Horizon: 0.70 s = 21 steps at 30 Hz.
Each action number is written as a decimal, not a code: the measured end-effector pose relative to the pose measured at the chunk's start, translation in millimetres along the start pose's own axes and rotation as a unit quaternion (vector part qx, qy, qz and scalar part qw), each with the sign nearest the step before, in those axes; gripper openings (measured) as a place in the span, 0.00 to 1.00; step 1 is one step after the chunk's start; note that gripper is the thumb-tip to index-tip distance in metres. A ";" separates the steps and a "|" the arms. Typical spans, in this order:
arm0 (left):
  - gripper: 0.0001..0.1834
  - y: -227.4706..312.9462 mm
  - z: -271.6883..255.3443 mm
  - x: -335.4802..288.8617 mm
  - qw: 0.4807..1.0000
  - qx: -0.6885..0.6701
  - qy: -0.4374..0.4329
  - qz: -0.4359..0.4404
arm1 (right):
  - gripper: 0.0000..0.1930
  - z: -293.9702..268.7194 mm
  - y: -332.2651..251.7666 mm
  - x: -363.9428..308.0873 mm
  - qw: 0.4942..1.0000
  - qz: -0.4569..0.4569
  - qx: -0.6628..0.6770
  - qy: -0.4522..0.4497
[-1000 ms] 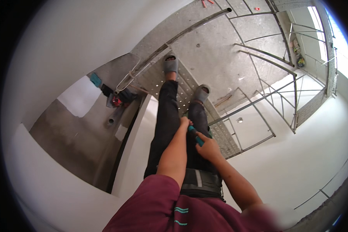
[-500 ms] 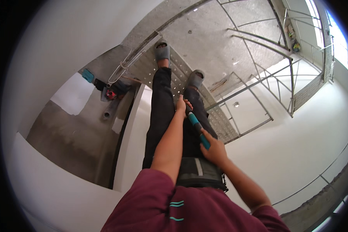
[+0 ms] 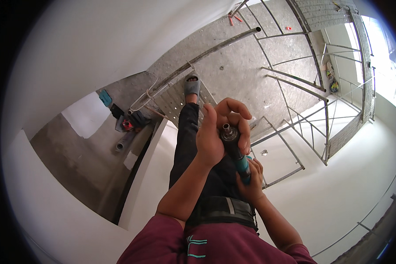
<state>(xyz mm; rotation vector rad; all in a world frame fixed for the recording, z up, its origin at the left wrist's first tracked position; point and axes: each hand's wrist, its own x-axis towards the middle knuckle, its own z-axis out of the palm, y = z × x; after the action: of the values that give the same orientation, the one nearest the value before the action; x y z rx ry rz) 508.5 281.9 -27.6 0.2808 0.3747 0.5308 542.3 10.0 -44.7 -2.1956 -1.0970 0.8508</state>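
Looking straight down past a maroon shirt (image 3: 162,242) at a teal-and-black handheld tool (image 3: 241,163), right in front of the body, just past the black waist bag (image 3: 228,213). Clamped firmly in the right hand (image 3: 252,182) by its teal part, fingers wrapped around it. Tipped black end up toward the camera, with a round hollow metal tip (image 3: 227,128) in plain sight. Left hand (image 3: 210,140) cupped around that black end, thumb sticking up on one side, fingers curled over on the other, with a gap between thumb and fingertips. Can't tell if actually clamped on it or just loosely around it.

Dark trousers (image 3: 187,132) behind all that, plus one foot in a gray slide sandal (image 3: 191,90) on a perforated metal plank (image 3: 168,105). Over to the left, on a patchy gray floor (image 3: 79,156): a teal case (image 3: 105,97), some red-and-black item (image 3: 127,125) too small to make out, and a gray tube (image 3: 121,145) near it. Big white wall (image 3: 83,57) along that side too.

Beyond the plank, a long metal pole (image 3: 224,45) above bare concrete (image 3: 242,92). Off to the right, a bunch of scaffold frames (image 3: 327,127), and a really bright window (image 3: 389,70) out at the edge.
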 end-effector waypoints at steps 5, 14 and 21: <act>0.41 -11.0 14.7 -18.3 0.996 0.080 -0.006 0.028 | 0.34 -11.9 9.5 14.2 0.998 0.003 -0.016 -0.054; 0.37 -43.1 62.0 -60.5 0.937 0.318 -0.095 0.112 | 0.29 -22.8 0.4 71.5 0.996 -0.041 0.051 -0.060; 0.27 -50.0 73.2 -65.7 0.933 0.330 -0.070 0.122 | 0.30 -49.2 -16.1 66.0 0.979 -0.122 0.159 -0.033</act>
<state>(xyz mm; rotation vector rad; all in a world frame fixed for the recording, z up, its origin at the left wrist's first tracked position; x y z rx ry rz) 508.5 193.4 38.2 1.0219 0.3731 0.6136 601.5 64.4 -20.7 -1.7416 -1.1451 0.9233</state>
